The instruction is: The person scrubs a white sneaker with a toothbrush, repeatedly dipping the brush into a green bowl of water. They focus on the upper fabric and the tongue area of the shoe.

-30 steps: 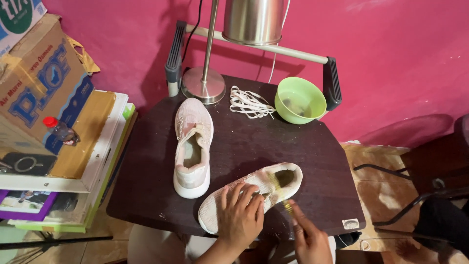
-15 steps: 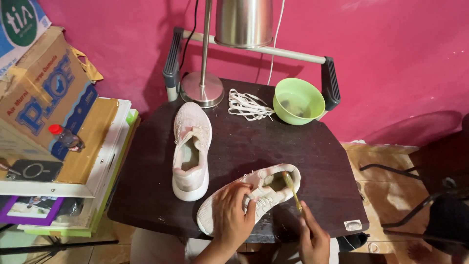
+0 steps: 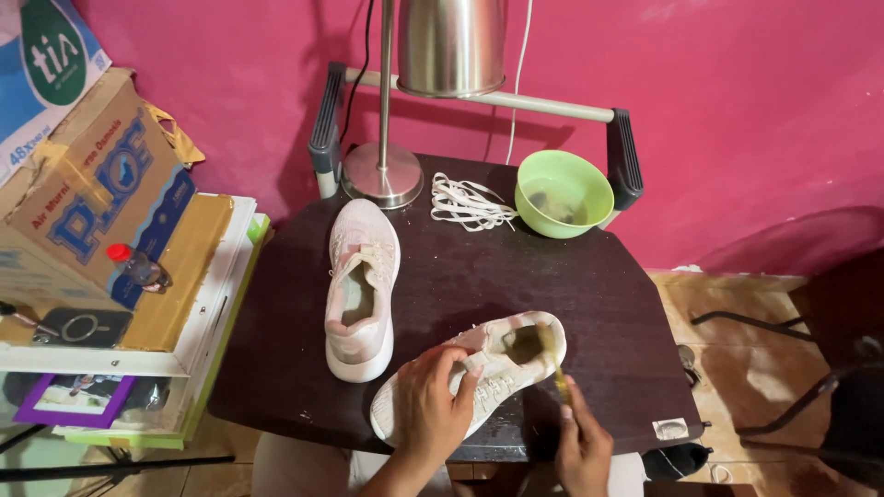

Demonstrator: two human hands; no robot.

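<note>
A pale pink-white sneaker (image 3: 516, 345) without laces lies on its side near the front of the dark table (image 3: 608, 285). My left hand (image 3: 428, 410) presses down on its toe end and holds it. My right hand (image 3: 582, 444) grips a thin yellowish brush (image 3: 552, 357) whose head sits at the sneaker's heel opening. The second sneaker (image 3: 361, 285) stands upright to the left, untouched. A bundle of white laces (image 3: 468, 202) lies at the back of the table beside a green bowl (image 3: 564, 191) with liquid in it.
A metal lamp (image 3: 387, 170) stands at the back of the table, its shade overhead. Cardboard boxes, a small bottle (image 3: 136, 267) and stacked items crowd a shelf at the left. A pink wall is behind; dark chair legs (image 3: 810, 396) stand at the right.
The brush head has moved up from the sneaker's side to its heel opening. My left hand stays on the toe end. The view has shifted slightly.
</note>
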